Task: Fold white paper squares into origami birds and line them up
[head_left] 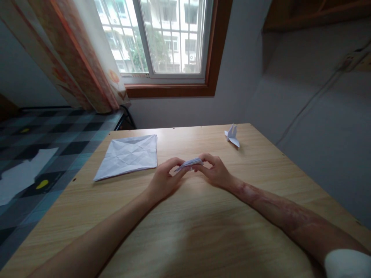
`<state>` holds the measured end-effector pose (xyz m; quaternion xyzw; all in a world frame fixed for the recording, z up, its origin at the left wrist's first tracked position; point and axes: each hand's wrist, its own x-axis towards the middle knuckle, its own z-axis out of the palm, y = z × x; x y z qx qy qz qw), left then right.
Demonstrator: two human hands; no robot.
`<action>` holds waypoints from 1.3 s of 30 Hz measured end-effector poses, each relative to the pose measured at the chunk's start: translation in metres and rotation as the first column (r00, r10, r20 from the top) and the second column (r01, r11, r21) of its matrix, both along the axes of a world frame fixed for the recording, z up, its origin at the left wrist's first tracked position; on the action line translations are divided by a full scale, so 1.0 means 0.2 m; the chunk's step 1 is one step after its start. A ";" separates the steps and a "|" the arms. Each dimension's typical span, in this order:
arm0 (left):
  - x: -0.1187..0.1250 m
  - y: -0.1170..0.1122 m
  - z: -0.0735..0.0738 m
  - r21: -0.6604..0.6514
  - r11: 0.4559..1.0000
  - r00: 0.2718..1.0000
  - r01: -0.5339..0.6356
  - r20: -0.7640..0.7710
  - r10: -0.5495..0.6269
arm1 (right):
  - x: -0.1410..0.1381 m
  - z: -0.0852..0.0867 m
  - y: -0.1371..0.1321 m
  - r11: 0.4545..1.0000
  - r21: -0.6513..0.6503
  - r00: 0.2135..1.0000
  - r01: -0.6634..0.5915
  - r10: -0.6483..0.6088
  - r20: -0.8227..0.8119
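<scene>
A small folded piece of white paper [189, 163], several layers thick, is held just over the middle of the table. My left hand [168, 175] pinches its left end between thumb and fingers. At the right end, my right hand [214, 169] grips it the same way, with the index finger along the top and the thumb below. Beyond my right hand, near the far right corner, stands a folded white paper crane [232, 136]. Left of my left hand lies a stack of creased square white paper sheets [130, 156].
The pale wooden table [185, 231] meets the wall at the far side and right. A bed with a checked cover [72, 129] adjoins it on the left, with loose white paper [26, 173] on top. Behind are a window [174, 38] and an orange curtain [78, 50].
</scene>
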<state>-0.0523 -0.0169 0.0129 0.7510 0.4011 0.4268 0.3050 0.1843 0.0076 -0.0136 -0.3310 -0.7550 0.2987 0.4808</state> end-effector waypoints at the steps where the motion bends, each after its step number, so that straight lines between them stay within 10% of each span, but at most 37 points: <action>1: 0.00 0.00 -0.01 -0.002 1.000 1.000 -0.003 0.002 0.003 | 0.00 0.00 0.00 0.999 -0.028 1.000 -0.019 0.019 0.005; 22: -0.04 0.07 -0.02 -0.219 0.967 0.949 -0.132 0.254 0.187 | 0.00 0.04 0.01 0.980 -0.170 0.994 -0.103 0.105 0.004; 30: 0.00 0.07 -0.03 -0.300 0.948 0.958 0.107 0.288 -0.017 | -0.01 0.00 0.02 0.976 -0.198 0.995 -0.091 0.095 0.011; 39: -0.02 0.07 -0.04 -0.268 0.958 0.977 0.104 0.209 -0.048 | 0.00 0.05 -0.01 0.980 -0.119 0.987 -0.161 0.157 -0.046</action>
